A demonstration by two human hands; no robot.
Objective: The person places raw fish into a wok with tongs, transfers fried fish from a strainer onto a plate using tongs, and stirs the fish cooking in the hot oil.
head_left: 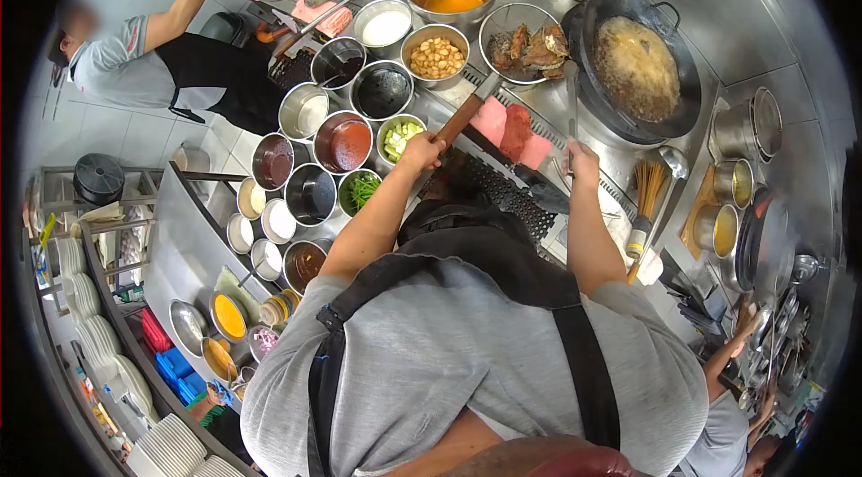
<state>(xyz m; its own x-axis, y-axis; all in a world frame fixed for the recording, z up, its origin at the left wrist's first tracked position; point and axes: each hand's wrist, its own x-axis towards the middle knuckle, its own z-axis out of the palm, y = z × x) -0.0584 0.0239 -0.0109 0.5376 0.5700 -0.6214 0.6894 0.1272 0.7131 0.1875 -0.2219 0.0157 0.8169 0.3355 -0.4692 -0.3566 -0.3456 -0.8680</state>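
Note:
My left hand [423, 154] is closed around the wooden handle [459, 120] of a tool whose metal part points toward the strainer. My right hand [582, 160] grips the metal handle [572, 104] of a utensil held upright beside the wok's left edge. Frothing brown liquid bubbles in the dark wok [637, 68]. Left of the wok, pieces of browned food [530, 48] lie in a round strainer [489, 37]. Pink and red cloths [514, 131] lie between my hands. Just left of my left hand stands a bowl of chopped green pieces [401, 137].
Several metal pots of sauces [343, 142] and seasonings crowd the left. A bamboo brush [648, 189] and a ladle [672, 163] lie right of my right arm. One co-worker [162, 64] stands at upper left, another [732, 423] at lower right. Stacked plates [117, 369] fill lower-left shelves.

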